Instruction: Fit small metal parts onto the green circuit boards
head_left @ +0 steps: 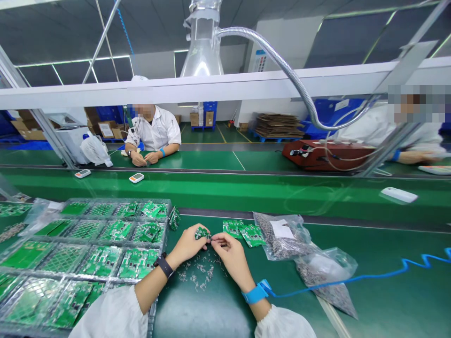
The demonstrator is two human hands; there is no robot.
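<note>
My left hand (190,243) is closed around a small green circuit board (202,233), held up over the green work surface. At the board's right edge, the fingertips of my right hand (228,249) are pinched together; whatever they grip is too small to make out. Below both hands lie loose small metallic components (201,276), scattered on the mat. Just beyond my right hand, several green circuit boards (252,235) lie partly overlapping. A dark strap is on my left wrist, and a blue wristband (256,292) with a coiled cord is on my right.
A clear compartment tray (112,280) of circuit boards fills the left side, one board (174,218) leaning at its corner. Plastic bags of small parts (282,239) lie right. The blue cord (338,280) crosses the right side. Two co-workers sit across the green conveyor (211,190).
</note>
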